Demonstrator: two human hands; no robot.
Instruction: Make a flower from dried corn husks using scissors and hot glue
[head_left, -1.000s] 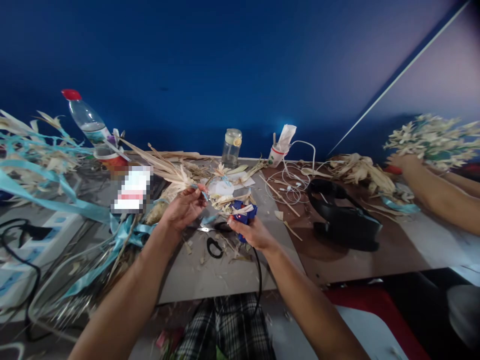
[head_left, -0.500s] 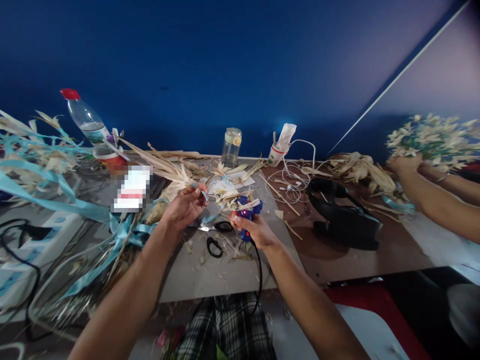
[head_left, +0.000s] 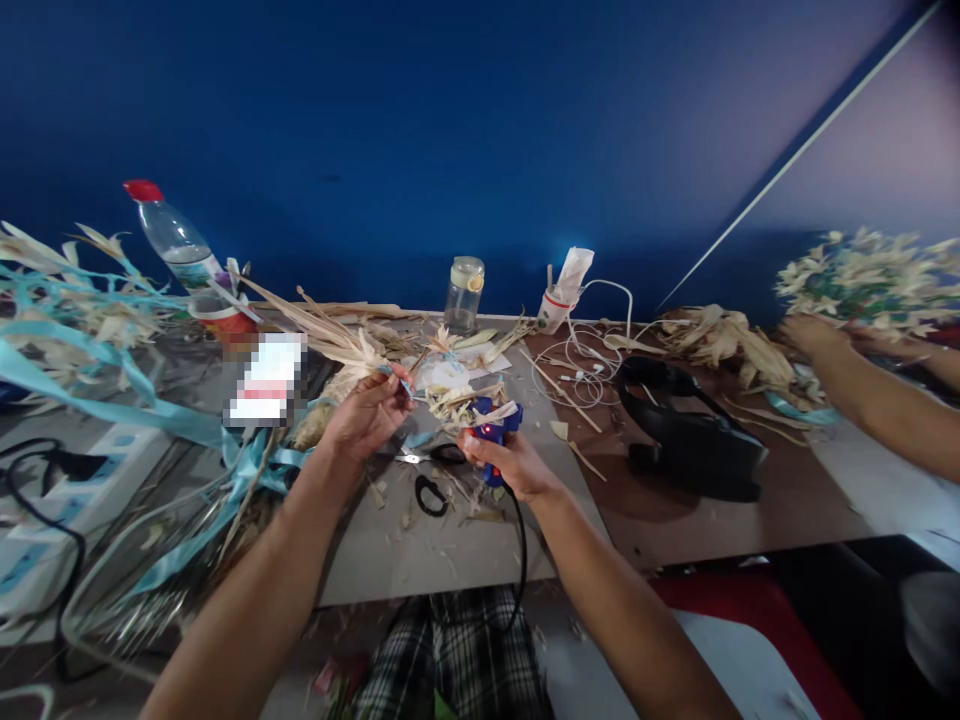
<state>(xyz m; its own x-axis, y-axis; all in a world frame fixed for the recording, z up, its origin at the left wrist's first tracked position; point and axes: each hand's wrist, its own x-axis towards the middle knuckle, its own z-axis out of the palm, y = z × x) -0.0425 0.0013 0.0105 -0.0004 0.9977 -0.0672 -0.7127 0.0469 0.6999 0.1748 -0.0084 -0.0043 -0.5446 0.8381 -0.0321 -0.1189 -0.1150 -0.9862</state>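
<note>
My left hand (head_left: 367, 415) is closed in a pinch on a small flower made of dry husk with a light blue ribbon (head_left: 405, 385), held above the grey table (head_left: 420, 550). My right hand (head_left: 510, 465) grips a blue glue gun (head_left: 495, 430) with a red light, its black cord (head_left: 519, 540) running down toward my lap. A small bunch of dry husk strips (head_left: 457, 400) lies between the two hands, close to the gun's tip. Black-handled scissors (head_left: 429, 478) lie on the table just under my hands.
Pale blue ribbons and husk stems (head_left: 90, 340) pile up at left beside a red-capped bottle (head_left: 169, 235) and a white power strip (head_left: 45, 520). A glass jar (head_left: 463, 295), a paper cup (head_left: 555, 305), white cables (head_left: 581, 365) and a black headset (head_left: 690, 435) sit behind. Another person's arms (head_left: 862, 390) hold a husk bouquet (head_left: 870, 280) at right.
The glue gun has tilted up, so its red light now shows, and shifted slightly right. The other person's arms and bouquet moved a little at right. My left hand has barely moved.
</note>
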